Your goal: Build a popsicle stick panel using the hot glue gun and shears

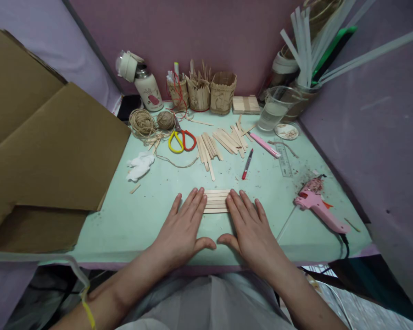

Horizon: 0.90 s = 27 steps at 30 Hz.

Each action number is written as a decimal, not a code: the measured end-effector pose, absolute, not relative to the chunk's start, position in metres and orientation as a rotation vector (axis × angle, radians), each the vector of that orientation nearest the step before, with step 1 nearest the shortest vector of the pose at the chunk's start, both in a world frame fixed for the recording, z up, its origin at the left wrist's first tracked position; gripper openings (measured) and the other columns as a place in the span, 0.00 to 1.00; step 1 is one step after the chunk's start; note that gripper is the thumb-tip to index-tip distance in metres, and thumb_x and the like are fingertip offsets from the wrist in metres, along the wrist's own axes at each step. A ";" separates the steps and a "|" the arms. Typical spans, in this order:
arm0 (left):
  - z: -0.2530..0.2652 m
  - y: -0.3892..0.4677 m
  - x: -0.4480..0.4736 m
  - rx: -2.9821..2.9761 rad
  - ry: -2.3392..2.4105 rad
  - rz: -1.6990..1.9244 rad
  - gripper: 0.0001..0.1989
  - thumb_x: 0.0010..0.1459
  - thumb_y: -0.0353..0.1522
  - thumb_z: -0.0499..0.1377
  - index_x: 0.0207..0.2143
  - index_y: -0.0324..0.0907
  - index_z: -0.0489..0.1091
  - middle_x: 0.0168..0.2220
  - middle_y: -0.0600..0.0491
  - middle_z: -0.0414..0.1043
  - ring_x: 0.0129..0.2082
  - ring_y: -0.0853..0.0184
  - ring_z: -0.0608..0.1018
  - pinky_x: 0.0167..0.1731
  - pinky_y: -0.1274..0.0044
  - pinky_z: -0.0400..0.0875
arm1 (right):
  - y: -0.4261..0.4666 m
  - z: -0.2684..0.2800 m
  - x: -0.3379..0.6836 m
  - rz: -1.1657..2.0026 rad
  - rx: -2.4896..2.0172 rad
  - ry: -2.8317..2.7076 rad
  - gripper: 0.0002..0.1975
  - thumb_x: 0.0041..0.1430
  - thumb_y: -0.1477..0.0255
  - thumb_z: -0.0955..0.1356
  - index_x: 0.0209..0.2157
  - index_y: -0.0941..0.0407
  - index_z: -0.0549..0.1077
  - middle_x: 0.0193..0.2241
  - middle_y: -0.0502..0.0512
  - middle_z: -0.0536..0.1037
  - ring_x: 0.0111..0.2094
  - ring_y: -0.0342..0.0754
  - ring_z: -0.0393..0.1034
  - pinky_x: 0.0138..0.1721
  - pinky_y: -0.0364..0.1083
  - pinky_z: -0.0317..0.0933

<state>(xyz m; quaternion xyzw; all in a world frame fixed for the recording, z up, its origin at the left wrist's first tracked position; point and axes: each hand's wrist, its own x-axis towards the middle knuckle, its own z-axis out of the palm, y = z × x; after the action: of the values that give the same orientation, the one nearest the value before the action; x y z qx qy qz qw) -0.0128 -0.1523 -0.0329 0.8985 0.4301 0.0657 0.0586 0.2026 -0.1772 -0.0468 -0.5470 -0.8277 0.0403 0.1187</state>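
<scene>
Several flat popsicle sticks [216,201] lie side by side in a block near the front of the table, running left to right. My left hand [184,224] rests flat over their left ends, fingers stretched out and thumb spread inward. Over the right ends lies my right hand [249,224], also flat, its thumb pointing toward the other one. Both hands hide the ends of the sticks. Beyond them is a loose pile of popsicle sticks [209,149], with a red-tipped pen [248,164] to its right.
A pink glue gun [320,208] lies at right, its cord over the edge. Scissors [182,141], twine balls [142,121], a pink cutter [265,145] and a clear ruler [284,160] lie farther back. A water cup [273,112] stands back right; a cardboard box [62,142] covers the left.
</scene>
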 end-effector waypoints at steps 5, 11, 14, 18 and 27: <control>-0.041 -0.152 -0.017 2.719 1.291 0.142 0.52 0.54 0.61 0.48 0.69 0.36 0.41 0.68 0.35 0.46 0.69 0.51 0.51 0.65 0.59 0.36 | -0.178 -0.047 0.203 0.156 -1.590 -2.491 0.45 0.60 0.49 0.64 0.68 0.62 0.47 0.67 0.65 0.52 0.68 0.60 0.44 0.63 0.65 0.44; -0.039 -0.152 -0.018 2.674 1.264 0.112 0.54 0.52 0.62 0.49 0.68 0.34 0.42 0.68 0.34 0.45 0.69 0.51 0.49 0.65 0.56 0.37 | -0.177 -0.046 0.203 0.184 -1.607 -2.514 0.43 0.59 0.51 0.66 0.65 0.66 0.54 0.67 0.68 0.53 0.67 0.61 0.47 0.63 0.65 0.44; -0.033 -0.149 -0.020 2.610 1.241 0.137 0.50 0.54 0.59 0.51 0.68 0.36 0.46 0.68 0.36 0.47 0.68 0.51 0.52 0.64 0.55 0.42 | -0.172 -0.042 0.210 0.219 -1.551 -2.474 0.35 0.63 0.56 0.64 0.64 0.63 0.57 0.65 0.66 0.59 0.67 0.60 0.49 0.62 0.65 0.45; -0.024 -0.135 -0.024 2.448 1.289 0.375 0.31 0.62 0.47 0.54 0.63 0.41 0.59 0.65 0.40 0.57 0.65 0.55 0.61 0.61 0.58 0.56 | -0.158 -0.037 0.228 0.217 -1.560 -2.273 0.23 0.66 0.65 0.62 0.60 0.59 0.64 0.60 0.64 0.68 0.61 0.58 0.60 0.59 0.62 0.52; -0.026 -0.103 -0.032 2.294 1.230 0.382 0.25 0.60 0.42 0.59 0.57 0.42 0.67 0.61 0.44 0.65 0.63 0.54 0.64 0.59 0.59 0.59 | -0.141 -0.039 0.233 0.362 -1.497 -2.212 0.19 0.62 0.68 0.68 0.54 0.57 0.72 0.55 0.61 0.74 0.56 0.58 0.66 0.55 0.59 0.60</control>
<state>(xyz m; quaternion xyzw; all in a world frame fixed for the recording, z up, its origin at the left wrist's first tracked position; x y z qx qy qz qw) -0.0320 -0.1031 -0.0262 0.8436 0.4525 0.1404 0.2527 0.2330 -0.1409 -0.0386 -0.5415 -0.8004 0.1311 0.2213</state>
